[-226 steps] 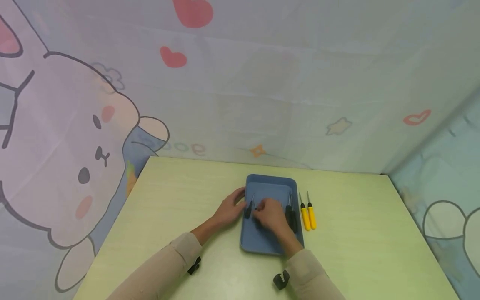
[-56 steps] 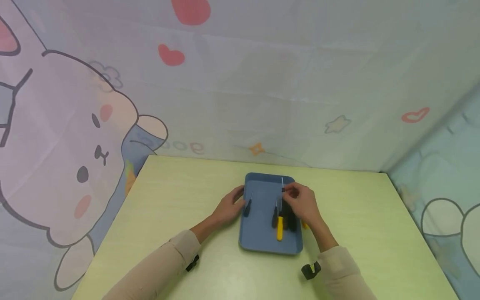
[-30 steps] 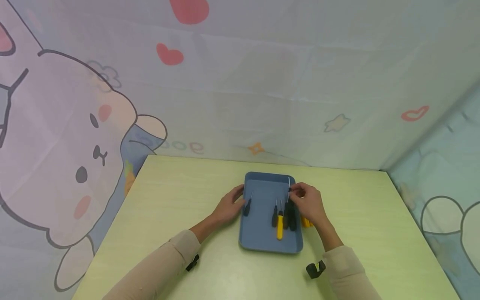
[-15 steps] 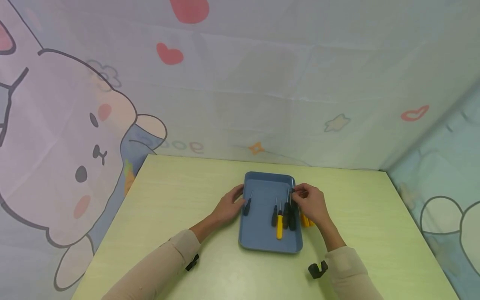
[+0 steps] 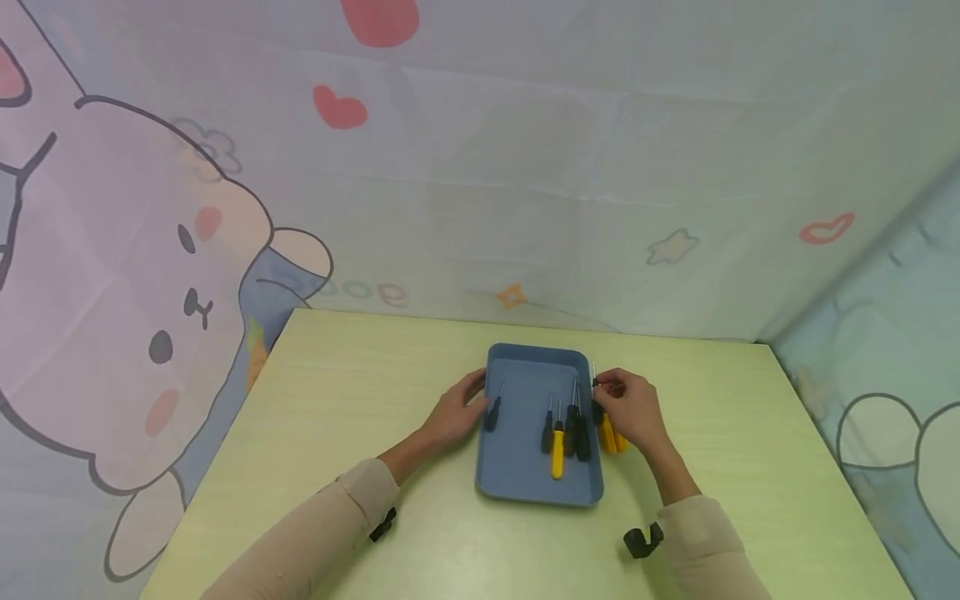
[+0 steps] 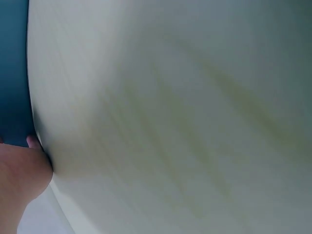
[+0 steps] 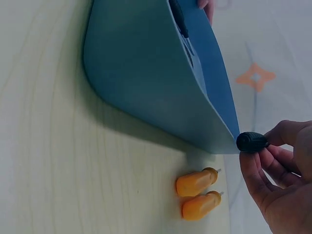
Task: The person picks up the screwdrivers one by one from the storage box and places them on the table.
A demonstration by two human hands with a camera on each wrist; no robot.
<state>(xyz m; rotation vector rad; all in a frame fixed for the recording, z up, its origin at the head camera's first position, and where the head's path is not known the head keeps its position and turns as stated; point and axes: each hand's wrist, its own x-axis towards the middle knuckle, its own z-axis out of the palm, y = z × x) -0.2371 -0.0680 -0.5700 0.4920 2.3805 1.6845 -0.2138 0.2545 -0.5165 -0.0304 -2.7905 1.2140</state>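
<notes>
My right hand [image 5: 632, 407] pinches a black-handled screwdriver [image 7: 251, 142] between thumb and fingers, just outside the right rim of the blue tray [image 5: 517, 483]. The handle's end faces the right wrist camera; in the head view its shaft points away from me. My left hand [image 5: 450, 414] holds the tray's left side, the thumb at the rim. Inside the tray, a small black screwdriver [image 5: 492, 412] lies near the left wall. A yellow-handled screwdriver [image 5: 558, 454] lies among several black ones [image 5: 582, 437] on the right.
Two yellow-handled screwdrivers [image 7: 201, 205] lie on the pale table [image 5: 750, 467] right of the tray, partly covered by my right hand in the head view. A printed cloth [image 5: 570, 183] hangs behind the table's far edge.
My right hand has carried the black-handled screwdriver rightward, from above the tray to beyond its right rim. My left hand stays at the tray's left side.
</notes>
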